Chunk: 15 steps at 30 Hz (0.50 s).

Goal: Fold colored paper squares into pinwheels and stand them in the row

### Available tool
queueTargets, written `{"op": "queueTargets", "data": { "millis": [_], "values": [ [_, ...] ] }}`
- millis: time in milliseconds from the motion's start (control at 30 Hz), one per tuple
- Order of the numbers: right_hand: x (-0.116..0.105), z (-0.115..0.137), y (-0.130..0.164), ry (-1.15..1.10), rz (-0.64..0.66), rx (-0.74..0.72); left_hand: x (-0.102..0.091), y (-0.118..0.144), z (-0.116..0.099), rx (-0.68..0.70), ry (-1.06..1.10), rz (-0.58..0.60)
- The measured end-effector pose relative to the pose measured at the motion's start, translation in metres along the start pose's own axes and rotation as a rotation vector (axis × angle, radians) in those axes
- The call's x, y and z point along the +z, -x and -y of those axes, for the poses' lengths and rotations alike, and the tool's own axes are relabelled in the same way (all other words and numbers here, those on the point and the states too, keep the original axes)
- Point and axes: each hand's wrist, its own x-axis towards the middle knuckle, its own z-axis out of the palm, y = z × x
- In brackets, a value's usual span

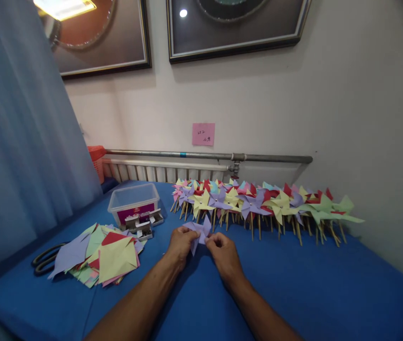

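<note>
A purple paper pinwheel point(201, 230) is in front of me above the blue surface, its blades folded in toward the middle. My left hand point(180, 244) is closed on its left side, with the thumb pressed near the centre. At the pinwheel's right edge, the fingers of my right hand point(223, 253) are pinched together. Whether they grip the paper or something small is hidden. Just beyond both hands stand rows of finished pinwheels point(253, 204) on thin wooden sticks, in purple, yellow, red, green and other colours.
To the left lies a pile of coloured paper pieces point(116, 260), beside black-handled scissors point(47, 259). Small open boxes point(144, 230) sit before a clear plastic tub point(133, 195). A blue curtain point(27, 123) hangs at left; pipes point(201, 155) run along the wall behind.
</note>
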Motion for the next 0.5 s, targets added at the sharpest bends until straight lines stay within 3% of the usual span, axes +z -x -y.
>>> {"op": "queueTargets", "data": {
  "millis": [500],
  "values": [
    [-0.0071, 0.0066, -0.0013, -0.024, 0.087, -0.011, -0.0002, 0.0016, -0.0017, 0.010, -0.059, 0.009]
  ]
}}
